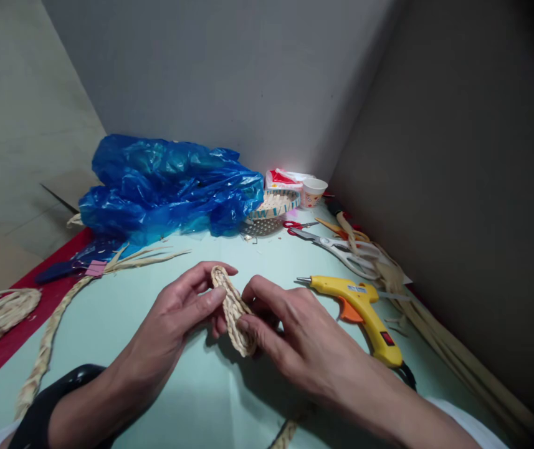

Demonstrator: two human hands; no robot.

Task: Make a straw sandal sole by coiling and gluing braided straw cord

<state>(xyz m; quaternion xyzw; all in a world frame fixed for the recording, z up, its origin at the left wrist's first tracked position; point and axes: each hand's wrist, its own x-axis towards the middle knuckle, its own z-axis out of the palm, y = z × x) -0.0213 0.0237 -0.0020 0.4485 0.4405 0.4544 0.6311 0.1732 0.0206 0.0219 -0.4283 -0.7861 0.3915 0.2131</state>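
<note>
Between my two hands is a coiled braid of pale straw (235,312), wound into a long narrow oval and tilted above the table. My left hand (187,305) pinches its upper end, thumb on the near face and fingers behind. Lower down, my right hand (278,324) grips the other end with thumb and fingers; some of those fingertips are hidden behind the coil. A loose length of braid (289,431) shows at the bottom edge under my right forearm. To the right of my right hand lies a yellow glue gun (364,305) with an orange trigger.
A long braid (52,337) with a pink clip (96,268) runs along the left. Behind are a blue plastic bag (168,187), a woven basket (276,206) and a paper cup (314,192). White-handled scissors (341,249) and straw strips (453,349) lie at right.
</note>
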